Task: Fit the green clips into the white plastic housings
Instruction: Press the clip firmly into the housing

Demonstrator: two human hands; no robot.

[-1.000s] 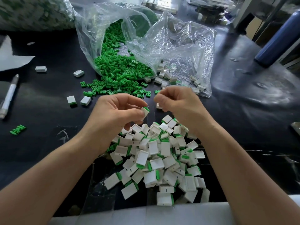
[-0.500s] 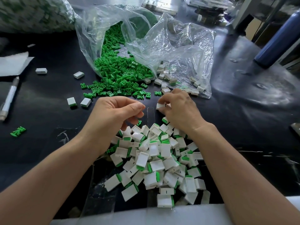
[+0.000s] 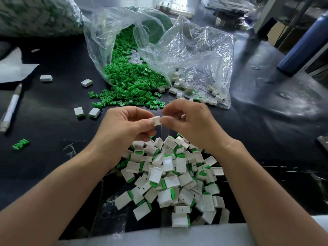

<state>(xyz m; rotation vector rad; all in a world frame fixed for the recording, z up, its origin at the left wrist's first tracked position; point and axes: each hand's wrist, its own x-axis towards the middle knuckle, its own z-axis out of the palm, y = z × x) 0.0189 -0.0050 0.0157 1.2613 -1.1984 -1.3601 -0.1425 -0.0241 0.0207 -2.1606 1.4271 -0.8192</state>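
**Housing pinched btwn both hands, over the pile**

L hand (image 3: 124,128) curled, thumb + forefinger pinching small white housing (image 3: 157,120) (smooth, boxy, matte plastic) by its left end. R hand (image 3: 191,125) curled too, fingertips gripping same piece's right end. Blurred there, so no telling if a clip is seated.

Held in air just above finished pile (image 3: 177,174): flat rectangular white shells w/ green tabs at one edge, heaped at near side of black, slightly glossy mat (image 3: 44,157).

Beyond hands: green clips (image 3: 131,80), tiny, pronged, spilling from mouth of crinkled clear plastic bag (image 3: 99,32). Bare housings (image 3: 181,86) in second bag (image 3: 204,55), just right of clips.

Two filled shells (image 3: 79,111) flat on mat, left of hands. Silvery pen (image 3: 10,110) near left edge.
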